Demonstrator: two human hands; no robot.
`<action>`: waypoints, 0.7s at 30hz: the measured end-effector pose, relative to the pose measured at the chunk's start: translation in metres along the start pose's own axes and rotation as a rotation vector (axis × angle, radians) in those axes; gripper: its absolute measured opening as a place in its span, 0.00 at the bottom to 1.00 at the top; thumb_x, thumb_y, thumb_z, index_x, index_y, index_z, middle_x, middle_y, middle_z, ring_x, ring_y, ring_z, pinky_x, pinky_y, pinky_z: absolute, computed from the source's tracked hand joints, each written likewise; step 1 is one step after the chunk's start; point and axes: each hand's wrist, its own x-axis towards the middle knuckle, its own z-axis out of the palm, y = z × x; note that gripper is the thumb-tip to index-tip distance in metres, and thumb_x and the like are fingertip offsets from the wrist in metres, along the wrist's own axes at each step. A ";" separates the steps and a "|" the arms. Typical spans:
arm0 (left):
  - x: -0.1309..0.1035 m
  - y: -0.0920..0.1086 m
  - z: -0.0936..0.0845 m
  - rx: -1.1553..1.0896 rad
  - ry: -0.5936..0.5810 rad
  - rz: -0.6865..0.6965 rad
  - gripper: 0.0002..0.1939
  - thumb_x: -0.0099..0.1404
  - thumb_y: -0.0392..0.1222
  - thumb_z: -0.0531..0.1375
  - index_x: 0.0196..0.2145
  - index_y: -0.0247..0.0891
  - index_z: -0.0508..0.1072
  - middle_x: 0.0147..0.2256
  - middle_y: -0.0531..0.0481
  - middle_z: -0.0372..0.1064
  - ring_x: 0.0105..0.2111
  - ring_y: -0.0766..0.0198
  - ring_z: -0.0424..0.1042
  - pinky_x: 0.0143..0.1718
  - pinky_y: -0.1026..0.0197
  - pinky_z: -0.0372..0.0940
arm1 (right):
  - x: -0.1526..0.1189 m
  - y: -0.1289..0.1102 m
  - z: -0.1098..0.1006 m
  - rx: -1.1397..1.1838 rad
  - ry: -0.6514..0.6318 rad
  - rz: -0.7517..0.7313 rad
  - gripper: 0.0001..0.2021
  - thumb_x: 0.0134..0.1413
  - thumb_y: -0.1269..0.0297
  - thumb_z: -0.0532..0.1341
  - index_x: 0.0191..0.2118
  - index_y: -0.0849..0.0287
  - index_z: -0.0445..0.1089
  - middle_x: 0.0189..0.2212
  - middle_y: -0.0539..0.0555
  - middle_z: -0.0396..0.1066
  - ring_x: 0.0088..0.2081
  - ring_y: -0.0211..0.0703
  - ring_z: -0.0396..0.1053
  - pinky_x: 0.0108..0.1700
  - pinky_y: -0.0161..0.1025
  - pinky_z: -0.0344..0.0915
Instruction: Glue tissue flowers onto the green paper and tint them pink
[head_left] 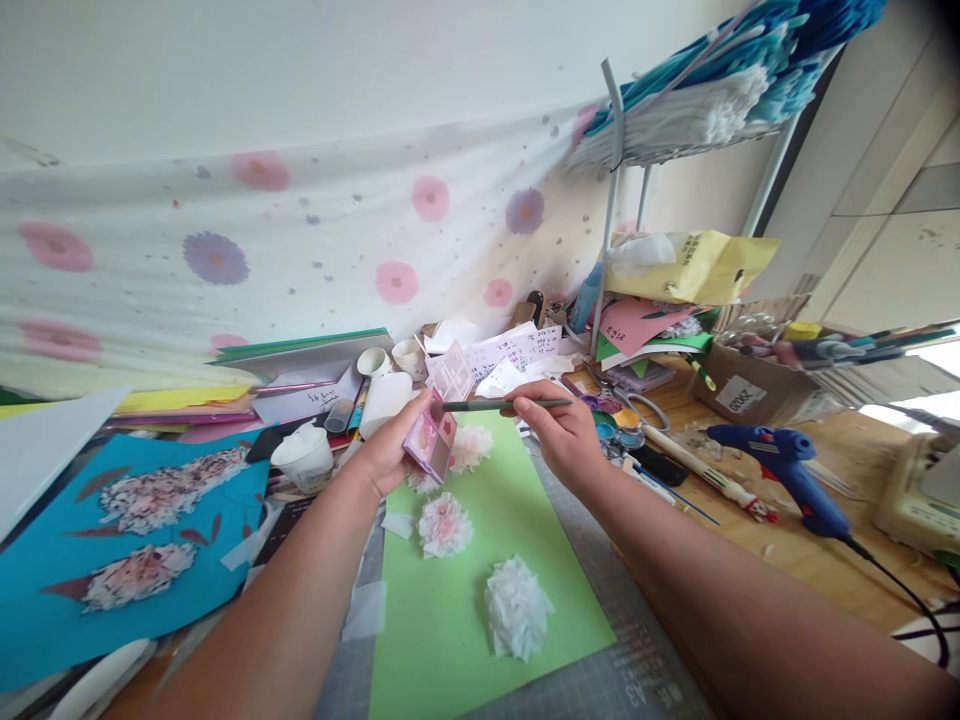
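My left hand [391, 447] is closed on an opened pink makeup palette [424, 452], its clear-looking lid raised at the back. Between the fingers of my right hand [559, 430] lies a dark-handled makeup brush [480, 405], held nearly level. The brush's tip is at the palette's pans; whether it touches the powder I cannot tell. Below both hands is a green sheet of paper [547, 560]. On it sit a white tissue-paper flower [517, 608], a pink-tinted paper flower [445, 524] and another pale pink one [471, 448], partly behind the palette.
A blue sheet [45, 540] with paper flowers lies at left, near a white cup [303, 456]. At right are a blue glue gun [787, 470] with its cord, scissors [637, 408], paint pots [616, 425] and a cardboard box [739, 380]. A rack holds pipe cleaners [720, 100].
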 end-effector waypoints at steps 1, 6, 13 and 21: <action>0.000 0.000 0.000 -0.002 0.007 -0.003 0.20 0.58 0.57 0.61 0.38 0.37 0.74 0.30 0.47 0.75 0.27 0.59 0.74 0.28 0.59 0.70 | 0.001 -0.001 0.000 0.012 0.018 0.011 0.07 0.53 0.62 0.59 0.30 0.58 0.72 0.25 0.52 0.73 0.30 0.42 0.70 0.32 0.37 0.64; -0.002 0.000 0.002 -0.005 0.036 -0.003 0.19 0.57 0.57 0.62 0.37 0.38 0.73 0.28 0.50 0.74 0.24 0.61 0.73 0.25 0.60 0.68 | 0.002 -0.007 -0.003 0.106 0.049 0.017 0.06 0.53 0.63 0.59 0.30 0.58 0.71 0.24 0.51 0.73 0.29 0.42 0.71 0.31 0.37 0.64; -0.003 0.001 0.003 0.013 0.032 -0.002 0.20 0.57 0.58 0.61 0.34 0.37 0.74 0.27 0.49 0.74 0.25 0.60 0.73 0.26 0.60 0.69 | -0.001 -0.013 -0.003 -0.129 -0.017 -0.115 0.08 0.54 0.65 0.57 0.29 0.59 0.72 0.24 0.52 0.73 0.28 0.41 0.69 0.32 0.37 0.63; -0.001 0.000 0.000 0.054 0.005 -0.011 0.23 0.55 0.61 0.61 0.34 0.36 0.74 0.27 0.47 0.74 0.24 0.59 0.73 0.25 0.59 0.68 | 0.000 -0.012 -0.002 -0.196 -0.049 -0.114 0.09 0.54 0.64 0.57 0.29 0.59 0.73 0.26 0.53 0.73 0.29 0.41 0.69 0.32 0.37 0.63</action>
